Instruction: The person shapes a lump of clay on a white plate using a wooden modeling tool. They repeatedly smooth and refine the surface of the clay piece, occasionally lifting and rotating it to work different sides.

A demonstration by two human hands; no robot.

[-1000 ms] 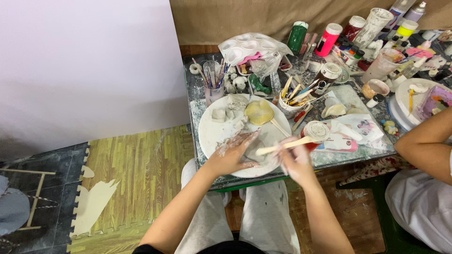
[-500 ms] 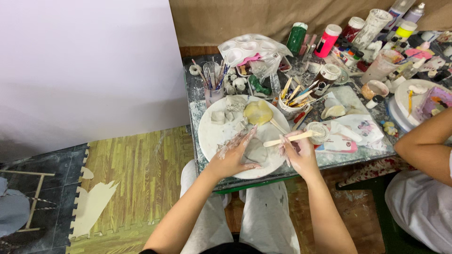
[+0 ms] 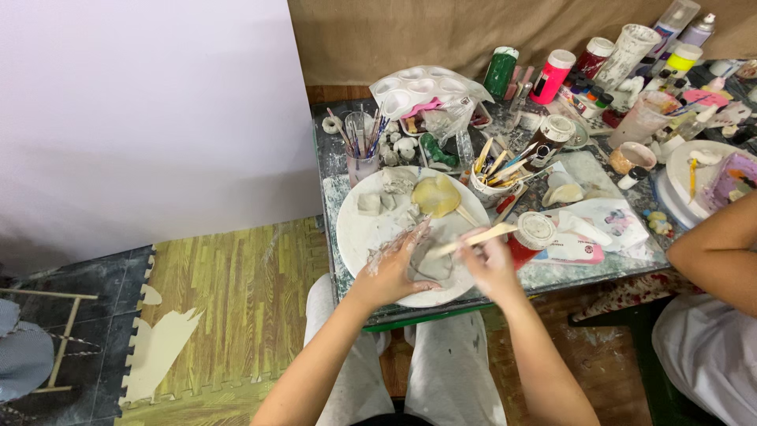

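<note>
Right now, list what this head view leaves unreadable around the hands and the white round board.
- Grey clay piece: shape hidden under the left hand and right hand.
- Wooden tool: working tip lost against the clay and motion-blurred.
- White round board: near rim covered by both hands.
- Brushes in the cup: too small to tell apart.
- Neighbour's arm: cut off by the right edge.

An art and craft studio: a paint-smeared table crowded with paint bottles, brushes and clay lumps.
</note>
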